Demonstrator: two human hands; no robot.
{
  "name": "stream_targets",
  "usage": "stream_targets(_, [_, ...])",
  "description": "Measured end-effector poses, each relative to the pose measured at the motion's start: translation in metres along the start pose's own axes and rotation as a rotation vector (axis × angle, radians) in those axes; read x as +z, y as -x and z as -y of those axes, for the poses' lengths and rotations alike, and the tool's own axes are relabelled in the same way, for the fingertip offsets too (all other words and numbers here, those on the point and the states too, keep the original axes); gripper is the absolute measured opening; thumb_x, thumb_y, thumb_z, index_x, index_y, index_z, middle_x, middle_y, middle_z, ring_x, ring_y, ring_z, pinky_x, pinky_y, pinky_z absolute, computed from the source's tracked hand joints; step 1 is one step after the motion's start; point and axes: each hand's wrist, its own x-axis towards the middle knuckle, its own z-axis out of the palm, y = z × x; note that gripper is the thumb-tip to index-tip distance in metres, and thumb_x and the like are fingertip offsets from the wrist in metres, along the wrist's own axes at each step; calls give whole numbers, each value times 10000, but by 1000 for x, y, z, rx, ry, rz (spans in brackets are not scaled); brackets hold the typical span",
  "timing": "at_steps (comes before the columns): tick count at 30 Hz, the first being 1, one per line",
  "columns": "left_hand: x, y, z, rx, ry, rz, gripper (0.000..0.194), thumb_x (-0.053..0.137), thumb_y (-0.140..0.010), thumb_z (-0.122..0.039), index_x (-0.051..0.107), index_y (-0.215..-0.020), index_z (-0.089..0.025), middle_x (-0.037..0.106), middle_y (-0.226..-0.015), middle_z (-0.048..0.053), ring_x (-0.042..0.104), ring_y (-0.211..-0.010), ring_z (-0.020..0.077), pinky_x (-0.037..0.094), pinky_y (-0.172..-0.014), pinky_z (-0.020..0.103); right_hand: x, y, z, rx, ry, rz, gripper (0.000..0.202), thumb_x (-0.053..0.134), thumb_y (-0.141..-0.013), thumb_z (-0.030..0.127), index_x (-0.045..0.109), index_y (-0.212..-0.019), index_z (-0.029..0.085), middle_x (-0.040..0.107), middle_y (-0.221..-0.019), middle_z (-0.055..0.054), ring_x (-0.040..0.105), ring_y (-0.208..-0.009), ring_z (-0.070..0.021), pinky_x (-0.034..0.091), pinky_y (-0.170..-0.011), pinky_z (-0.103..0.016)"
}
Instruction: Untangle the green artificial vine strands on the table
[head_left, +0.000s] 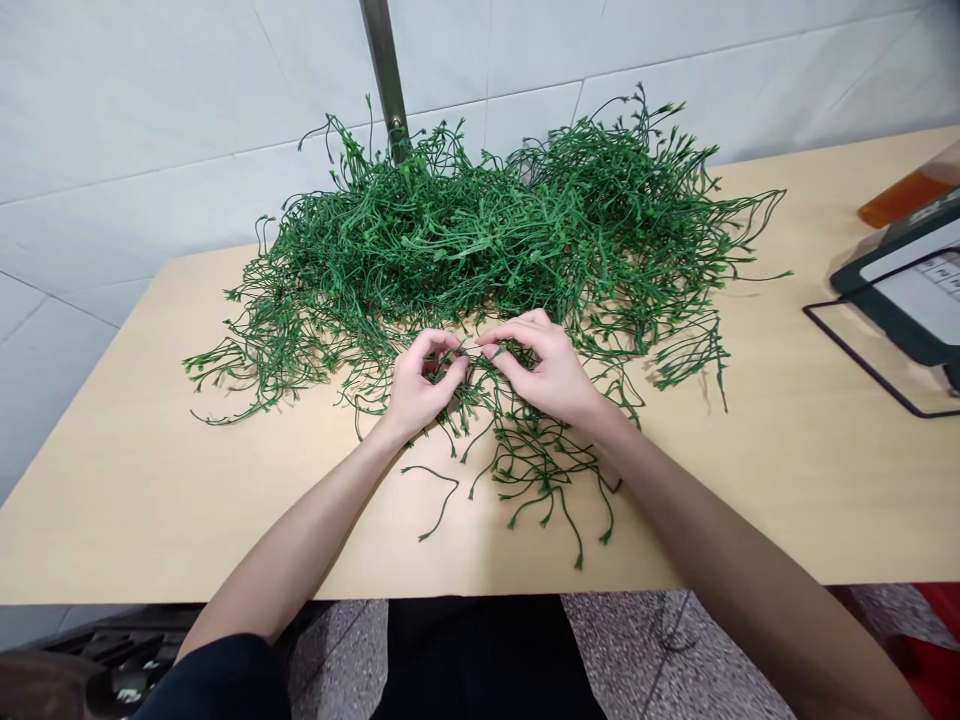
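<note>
My 2 hands meet over the middle of the table [225, 500], with a thin strand [471, 346] between them. My left hand [426, 385] pinches 1 end of it, thumb and forefinger pressed together. My right hand [546, 368] pinches it too, index finger and thumb almost closed, and the other fingers curl loosely. I'd judge that I grip it from both sides because it is so fine and limp that 1 hand alone would let it swing. Whether my left palm also holds some of the stems under it, I cannot tell.

The big pile of green stems [465, 235] sits just beyond my fingertips, against the wall [187, 100], probably so that it is within easy reach and leaves the near edge for handling. The small cluster [540, 450] lies nearer to me, below my right hand and partly under it, likely spread flat so that single stems can be told apart. 1 loose stem [456, 486] lies bent on the wood, nearer to me than my left fingers and touching neither hand.
</note>
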Motion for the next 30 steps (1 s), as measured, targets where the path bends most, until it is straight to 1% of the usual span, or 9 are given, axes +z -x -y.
stream_targets(3, [1, 0, -1, 32, -6, -3, 108, 641, -825, -208, 583, -915, -192, 626, -850, 5, 555, -714, 107, 433, -636, 227, -5, -2, -2, 6, -82, -5, 245, 494, -958, 258, 734, -911, 251, 752, -987, -40, 592, -998, -244, 423, -915, -443])
stream_targets(5, [1, 0, -2, 46, -11, -7, 106, 640, -823, -194, 581, -912, -189, 630, -849, 4, 561, -711, 104, 435, -625, 221, -8, -3, -3, -24, -55, -40, 280, 458, -978, 268, 734, -930, 247, 740, -1049, -46, 595, -1048, -242, 415, -946, -445])
stream_targets(7, [1, 0, -3, 56, -19, -2, 110, 632, -825, -186, 573, -917, -188, 637, -839, 1, 582, -718, 103, 433, -599, 208, -8, -2, -1, -62, 55, -97, 217, 518, -952, 292, 728, -975, 241, 722, -1124, -60, 567, -1110, -267, 397, -956, -460])
stream_targets(9, [0, 0, -4, 78, -37, 9, 117, 625, -823, -179, 562, -921, -188, 643, -833, -3, 605, -735, 103, 431, -577, 192, -5, 0, 0, -105, 167, -117, 183, 598, -904, 297, 715, -1031, 237, 716, -1147, -70, 536, -1141, -295, 379, -942, -471])
stream_targets(13, [0, 0, -5, 161, -78, 18, 131, 624, -812, -161, 552, -919, -187, 644, -830, -13, 611, -714, 86, 428, -552, 171, 4, 5, 2, -182, 249, -31, 218, 622, -878, 247, 684, -1084, 212, 716, -1066, -90, 550, -1135, -303, 325, -936, -470])
stream_targets(17, [1, 0, -6, 208, -90, 22, 143, 625, -817, -152, 548, -933, -183, 648, -836, -14, 611, -702, 76, 434, -556, 162, 6, 6, -2, -171, 263, 23, 147, 591, -911, 250, 671, -1028, 213, 702, -971, -83, 564, -1059, -285, 308, -909, -446])
stream_targets(20, [0, 1, -6, 222, -97, 34, 147, 629, -823, -157, 545, -942, -180, 650, -840, -11, 612, -707, 76, 440, -561, 160, 6, 5, -3, -173, 258, 10, 123, 584, -921, 248, 667, -1007, 218, 699, -924, -67, 549, -998, -269, 313, -886, -425])
stream_targets(24, [1, 1, -6, 184, -113, 23, 143, 603, -806, -129, 548, -928, -181, 637, -829, -9, 608, -729, 89, 443, -554, 158, 7, 6, -1, -174, 251, -27, 100, 576, -926, 235, 669, -962, 227, 700, -886, -48, 545, -951, -253, 314, -881, -419])
stream_targets(30, [1, 1, -4, 259, -199, -69, 127, 558, -779, -66, 597, -842, -169, 628, -797, -2, 575, -708, 99, 463, -618, 199, 8, 6, 3, -188, 196, -71, 71, 605, -913, 217, 676, -918, 222, 711, -848, -33, 568, -877, -228, 343, -831, -398])
